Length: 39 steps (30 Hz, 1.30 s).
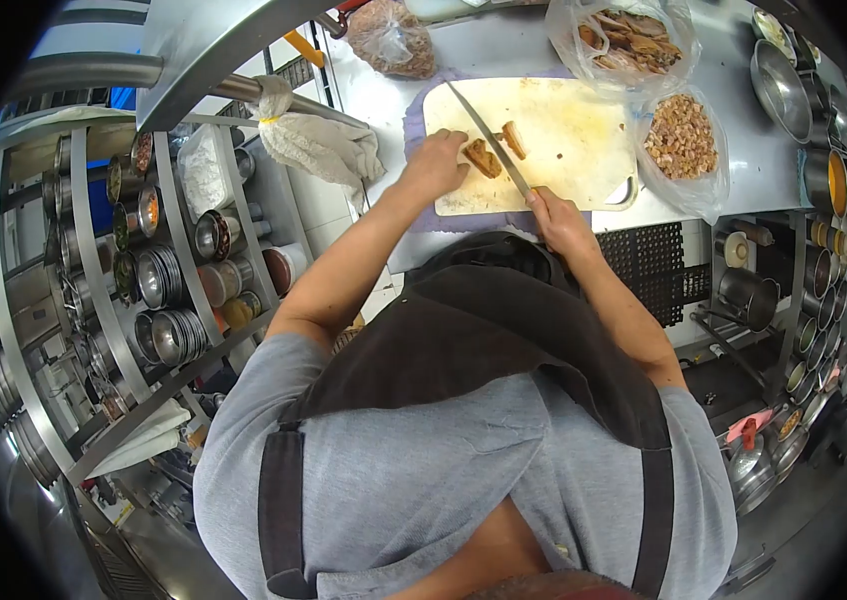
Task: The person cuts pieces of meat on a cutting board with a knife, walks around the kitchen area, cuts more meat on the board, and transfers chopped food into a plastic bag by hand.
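Observation:
My right hand (560, 222) is closed around the handle of a long knife (491, 139). The blade slants up and left across the cutting board (588, 140), which is pale and stained yellowish. At the board's left side my left hand (438, 163) has its fingers bent against a browned piece of meat (483, 158), gripping its left end. Just right of the blade lies a smaller strip of meat (514, 141). A purple cloth (418, 118) shows under the board.
Right of the board, a plastic bag holds diced meat (681, 138); behind it another contains browned slices (631, 42). A filled bag (390, 40) sits at the back left. Metal bowls (781, 90) line the right. A towel (313, 145) hangs from a rail. Shelves (83, 290) stand left.

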Each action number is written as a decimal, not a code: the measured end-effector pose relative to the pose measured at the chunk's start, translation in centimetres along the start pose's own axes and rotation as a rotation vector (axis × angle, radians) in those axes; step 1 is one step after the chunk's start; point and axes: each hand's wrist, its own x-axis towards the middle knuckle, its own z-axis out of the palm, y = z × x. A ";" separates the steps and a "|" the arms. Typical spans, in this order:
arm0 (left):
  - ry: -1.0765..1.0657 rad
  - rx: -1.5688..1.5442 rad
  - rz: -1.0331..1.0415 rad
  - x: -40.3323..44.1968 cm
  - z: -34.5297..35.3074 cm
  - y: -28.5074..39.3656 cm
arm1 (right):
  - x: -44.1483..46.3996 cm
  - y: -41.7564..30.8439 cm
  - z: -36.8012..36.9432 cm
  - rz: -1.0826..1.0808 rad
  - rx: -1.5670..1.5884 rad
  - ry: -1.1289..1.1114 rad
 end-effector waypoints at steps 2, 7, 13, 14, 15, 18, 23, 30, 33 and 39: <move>0.054 0.028 0.066 -0.4 0.5 1.1 | -0.1 1.1 0.4 -0.036 0.040 0.079; 0.113 -0.006 0.152 2.1 3.2 1.6 | -0.6 0.6 -1.5 0.102 0.139 0.079; 0.085 0.016 0.282 5.0 4.3 3.3 | -1.0 0.8 -2.1 0.092 0.106 0.142; 0.069 0.016 0.274 5.0 4.1 3.3 | -1.2 0.7 -2.2 0.099 0.100 0.156; 0.054 0.018 0.267 5.0 3.9 3.4 | -1.4 0.6 -2.4 0.102 0.101 0.157; 0.157 -0.073 0.223 4.4 3.5 3.7 | -2.1 0.6 -2.4 0.113 0.112 0.144; 0.124 -0.070 0.223 5.1 3.8 3.8 | -2.2 0.9 -2.0 0.001 -0.012 0.187; 0.148 -0.068 0.261 5.3 4.2 3.8 | -1.8 0.4 -2.9 0.035 -0.061 0.121; 0.173 -0.101 0.288 5.1 4.3 3.7 | -0.6 0.4 -2.8 0.095 -0.008 0.036; 0.117 -0.086 0.204 5.7 3.3 3.6 | 3.2 0.7 -0.4 -0.029 -0.047 0.202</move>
